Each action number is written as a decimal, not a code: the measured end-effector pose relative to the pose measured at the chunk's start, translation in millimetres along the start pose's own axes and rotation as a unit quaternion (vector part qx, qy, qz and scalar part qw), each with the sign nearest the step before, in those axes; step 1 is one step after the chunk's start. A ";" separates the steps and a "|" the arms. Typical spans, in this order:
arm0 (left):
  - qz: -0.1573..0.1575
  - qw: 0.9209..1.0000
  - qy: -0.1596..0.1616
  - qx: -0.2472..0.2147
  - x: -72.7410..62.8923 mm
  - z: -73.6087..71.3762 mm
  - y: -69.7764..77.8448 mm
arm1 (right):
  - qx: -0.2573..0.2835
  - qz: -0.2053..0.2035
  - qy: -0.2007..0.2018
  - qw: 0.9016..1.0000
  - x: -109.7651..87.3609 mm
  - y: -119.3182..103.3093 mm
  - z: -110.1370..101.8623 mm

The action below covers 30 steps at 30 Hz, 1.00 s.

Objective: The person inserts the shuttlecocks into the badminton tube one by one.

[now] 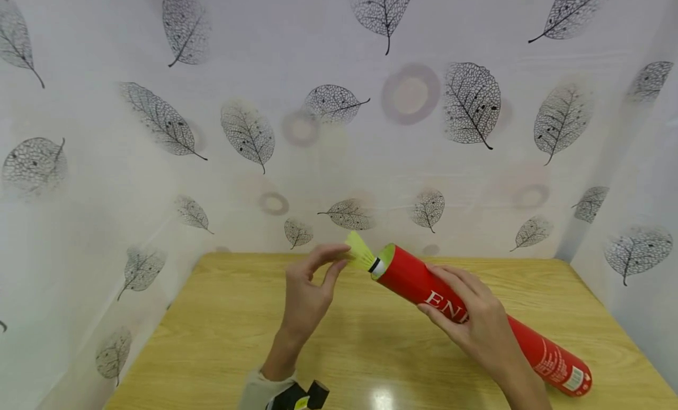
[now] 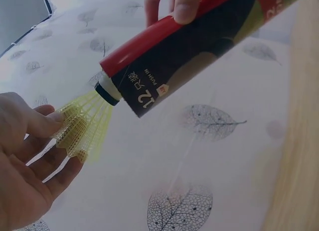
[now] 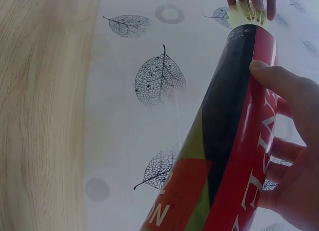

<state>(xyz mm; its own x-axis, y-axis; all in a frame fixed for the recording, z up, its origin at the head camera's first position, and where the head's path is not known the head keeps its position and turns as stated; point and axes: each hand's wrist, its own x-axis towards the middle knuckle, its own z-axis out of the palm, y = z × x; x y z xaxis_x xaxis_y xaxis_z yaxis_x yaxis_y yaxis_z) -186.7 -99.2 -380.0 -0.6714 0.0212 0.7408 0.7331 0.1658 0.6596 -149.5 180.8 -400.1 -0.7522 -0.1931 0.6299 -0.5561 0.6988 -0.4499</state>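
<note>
A yellow shuttlecock (image 1: 361, 252) with a white cork and dark band has its cork end at the mouth of a red shuttlecock tube (image 1: 410, 276). My left hand (image 1: 309, 289) pinches the skirt's edge between thumb and fingers; the left wrist view shows the shuttlecock (image 2: 84, 122) skirt in that grip. Round the middle of the tube, my right hand (image 1: 479, 319) holds it tilted, mouth up to the left. Dark and green areas mark the tube (image 3: 224, 126) in the right wrist view. What lies deeper inside the tube is hidden.
Below the hands is a light wooden table (image 1: 222, 333). A pale cloth (image 1: 339, 163) printed with dark leaves stands behind it and along both sides. On the left wrist sits a black strapped device (image 1: 296, 396).
</note>
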 end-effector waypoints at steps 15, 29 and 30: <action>0.027 0.999 -0.004 0.029 -8.5 23.7 -4.1 | -0.002 -0.012 -0.004 1.000 -0.3 -3.9 4.0; 0.006 1.000 -0.009 0.004 -14.9 35.4 -7.0 | -0.020 -0.013 -0.001 1.000 -0.1 -4.2 4.8; 0.003 1.000 -0.013 0.004 -15.3 36.1 -6.6 | -0.020 -0.015 0.000 1.000 0.0 -4.1 5.0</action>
<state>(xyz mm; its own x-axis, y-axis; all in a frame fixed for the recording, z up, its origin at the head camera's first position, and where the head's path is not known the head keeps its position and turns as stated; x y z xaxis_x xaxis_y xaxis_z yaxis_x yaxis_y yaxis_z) -185.2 -65.0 -400.2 -0.6692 0.0472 0.7416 0.7367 0.1735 0.6536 -149.0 174.5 -401.4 -0.7358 -0.2150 0.6421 -0.5635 0.7202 -0.4047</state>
